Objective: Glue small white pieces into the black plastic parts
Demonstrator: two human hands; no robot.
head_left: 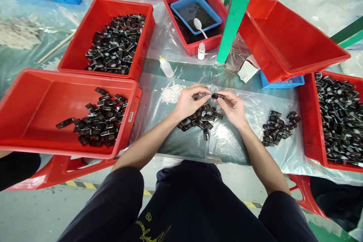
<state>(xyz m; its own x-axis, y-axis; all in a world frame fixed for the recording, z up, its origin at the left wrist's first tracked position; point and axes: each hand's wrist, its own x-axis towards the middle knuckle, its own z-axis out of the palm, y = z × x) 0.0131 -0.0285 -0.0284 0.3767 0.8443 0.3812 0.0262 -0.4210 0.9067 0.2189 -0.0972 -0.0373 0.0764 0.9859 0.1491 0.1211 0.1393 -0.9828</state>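
My right hand [233, 108] pinches a small glossy black part [217, 96] between thumb and fingers, above the plastic-covered table. My left hand [190, 101] meets its left end, thumb and forefinger pinched together; whatever is between those fingertips is too small to make out. Beneath my hands lies a loose pile of similar black parts [200, 120], partly hidden by my left hand. A heap of small white pieces [171, 93] sits just left of my left hand. Another group of black parts [277, 127] lies to the right of my right forearm.
Red bins [36, 77] with black parts stand on both sides. A dropper bottle [166, 67] and a small white bottle [201, 51] stand ahead. Behind them, a red bin holds a blue tray [211, 26] with a white spoon [199, 26]. A green post [236, 15] rises beside it.
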